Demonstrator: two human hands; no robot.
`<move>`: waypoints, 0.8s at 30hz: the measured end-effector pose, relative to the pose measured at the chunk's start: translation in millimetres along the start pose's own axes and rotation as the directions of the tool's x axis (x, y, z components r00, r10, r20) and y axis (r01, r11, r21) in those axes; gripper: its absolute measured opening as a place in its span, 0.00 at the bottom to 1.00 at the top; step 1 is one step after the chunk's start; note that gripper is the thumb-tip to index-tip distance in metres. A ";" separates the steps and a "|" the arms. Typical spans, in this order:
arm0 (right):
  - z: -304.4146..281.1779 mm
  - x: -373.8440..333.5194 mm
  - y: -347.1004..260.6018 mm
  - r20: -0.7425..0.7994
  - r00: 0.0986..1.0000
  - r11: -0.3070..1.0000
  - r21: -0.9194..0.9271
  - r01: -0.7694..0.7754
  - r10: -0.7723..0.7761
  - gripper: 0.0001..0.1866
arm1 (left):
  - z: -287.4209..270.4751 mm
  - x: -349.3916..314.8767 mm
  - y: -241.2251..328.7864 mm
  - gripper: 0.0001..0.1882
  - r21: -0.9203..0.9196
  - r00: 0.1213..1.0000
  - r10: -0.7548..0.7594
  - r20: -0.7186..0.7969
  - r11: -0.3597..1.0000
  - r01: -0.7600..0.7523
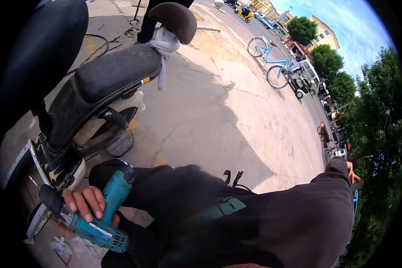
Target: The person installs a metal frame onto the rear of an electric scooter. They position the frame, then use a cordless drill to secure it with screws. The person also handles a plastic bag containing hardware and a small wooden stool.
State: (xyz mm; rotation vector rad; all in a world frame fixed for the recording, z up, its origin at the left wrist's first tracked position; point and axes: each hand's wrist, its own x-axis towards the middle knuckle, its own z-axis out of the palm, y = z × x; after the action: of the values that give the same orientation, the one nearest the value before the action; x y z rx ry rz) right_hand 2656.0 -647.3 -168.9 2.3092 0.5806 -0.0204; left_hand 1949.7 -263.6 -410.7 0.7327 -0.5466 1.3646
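Observation:
My left hand is wrapped round a teal cordless power drill, its fingers over the body. The drill's nose points left, beside a dark rounded part of the electric scooter; I cannot tell whether they touch. The scooter has a long black seat and a brown backrest with a pale cloth tied under it. Far off at the right edge, my right hand reaches out beyond its dark sleeve. Its fingers look apart, near a greyish bar, and hold nothing I can see.
Clear plastic bags lie on the paving below the drill. Another black seat looms at the upper left. Behind the scooter stands a person in dark trousers. A blue bicycle and parked vehicles line the road, with trees at right.

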 end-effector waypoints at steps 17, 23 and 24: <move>-63.4 -105.0 -634.7 -0.401 -0.014 -0.267 0.584 0.767 -0.916 0.15 | 188.0 -111.2 98.2 0.16 0.651 0.735 0.557 -0.386 0.729 -0.212; -65.6 -262.3 -789.6 -0.420 -0.580 -0.686 0.162 0.709 -0.698 0.23 | 260.4 -216.0 131.3 0.14 0.828 0.518 0.797 -0.312 0.495 -0.263; -46.8 -273.6 -825.3 -0.382 -0.622 -0.701 0.107 0.705 -0.684 0.26 | 261.1 -225.8 132.7 0.14 0.831 0.429 0.846 -0.316 0.465 -0.305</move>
State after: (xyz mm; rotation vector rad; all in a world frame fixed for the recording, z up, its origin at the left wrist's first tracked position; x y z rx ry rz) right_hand 2061.9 -212.5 -633.8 0.7087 2.9428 -1.1655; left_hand 1803.7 -602.1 -381.2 0.4587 0.4480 2.5133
